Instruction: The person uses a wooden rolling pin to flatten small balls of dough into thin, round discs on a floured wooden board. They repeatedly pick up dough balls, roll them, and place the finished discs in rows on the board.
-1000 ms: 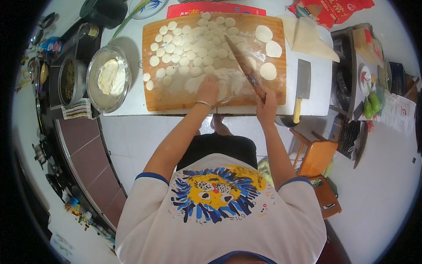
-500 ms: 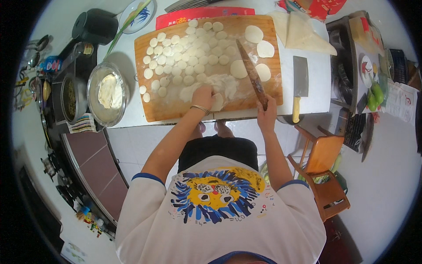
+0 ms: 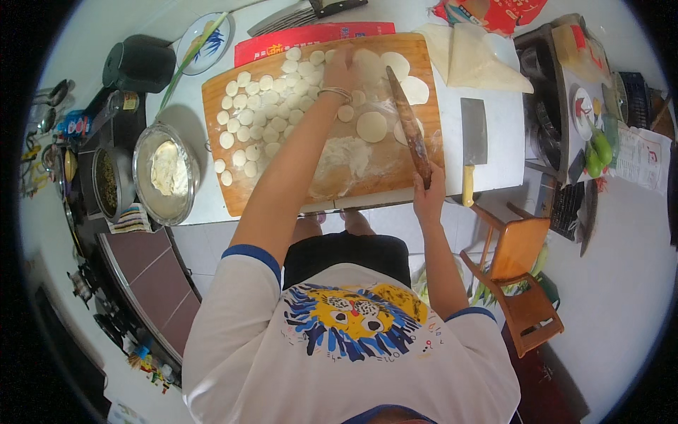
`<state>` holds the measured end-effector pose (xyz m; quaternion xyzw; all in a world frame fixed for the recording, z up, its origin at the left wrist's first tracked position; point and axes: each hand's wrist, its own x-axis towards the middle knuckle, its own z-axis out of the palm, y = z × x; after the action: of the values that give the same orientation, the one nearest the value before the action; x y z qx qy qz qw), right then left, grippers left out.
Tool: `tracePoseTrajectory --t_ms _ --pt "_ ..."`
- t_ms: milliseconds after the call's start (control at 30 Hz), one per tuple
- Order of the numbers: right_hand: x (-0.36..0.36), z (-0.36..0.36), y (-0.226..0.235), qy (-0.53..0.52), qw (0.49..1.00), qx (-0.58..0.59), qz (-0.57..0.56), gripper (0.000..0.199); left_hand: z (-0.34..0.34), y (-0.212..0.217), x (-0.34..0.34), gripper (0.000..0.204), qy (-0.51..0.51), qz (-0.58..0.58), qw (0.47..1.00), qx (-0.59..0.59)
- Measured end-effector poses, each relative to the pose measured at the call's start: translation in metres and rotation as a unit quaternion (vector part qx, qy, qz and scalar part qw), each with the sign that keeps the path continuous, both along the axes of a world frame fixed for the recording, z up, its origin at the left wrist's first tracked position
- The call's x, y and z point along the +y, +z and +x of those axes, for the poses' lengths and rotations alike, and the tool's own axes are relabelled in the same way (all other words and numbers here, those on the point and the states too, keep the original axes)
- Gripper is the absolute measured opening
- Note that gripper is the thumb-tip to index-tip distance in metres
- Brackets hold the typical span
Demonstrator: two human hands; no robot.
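A wooden rolling pin (image 3: 409, 127) is gripped at its near end by the right hand (image 3: 429, 199), its far end angled away over the floured wooden board (image 3: 233, 184). The left hand (image 3: 342, 69) is stretched to the board's far side, fingers bent onto a small dough disc (image 3: 346, 113); whether one is pinched cannot be told. Further discs lie to its left. A cleaver (image 3: 472, 141) rests on the table (image 3: 505, 159) just right of the right hand; it could be knocked if the pin swings wide.
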<state>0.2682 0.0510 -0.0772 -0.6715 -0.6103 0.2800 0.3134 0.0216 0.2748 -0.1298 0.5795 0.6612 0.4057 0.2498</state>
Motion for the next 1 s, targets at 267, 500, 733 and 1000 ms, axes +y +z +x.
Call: tracePoseTrajectory --t_ms 267,500,733,1000 --pt "-0.002 0.000 -0.006 -0.009 1.000 -0.002 0.024 0.035 0.004 0.011 -0.055 0.022 -0.210 -0.011 0.909 0.360" --pt "0.005 -0.010 -0.004 0.014 0.999 0.006 0.030 0.034 0.001 0.029 -0.072 0.010 -0.202 -0.037 0.943 0.262" --pt "0.008 -0.020 -0.004 0.085 0.995 -0.029 0.034 0.037 -0.030 0.027 -0.186 0.016 -0.269 -0.182 0.946 0.008" --pt "0.008 -0.031 -0.001 0.300 0.937 -0.169 0.064 0.045 -0.061 0.050 -0.265 0.032 -0.048 -0.093 0.992 0.075"
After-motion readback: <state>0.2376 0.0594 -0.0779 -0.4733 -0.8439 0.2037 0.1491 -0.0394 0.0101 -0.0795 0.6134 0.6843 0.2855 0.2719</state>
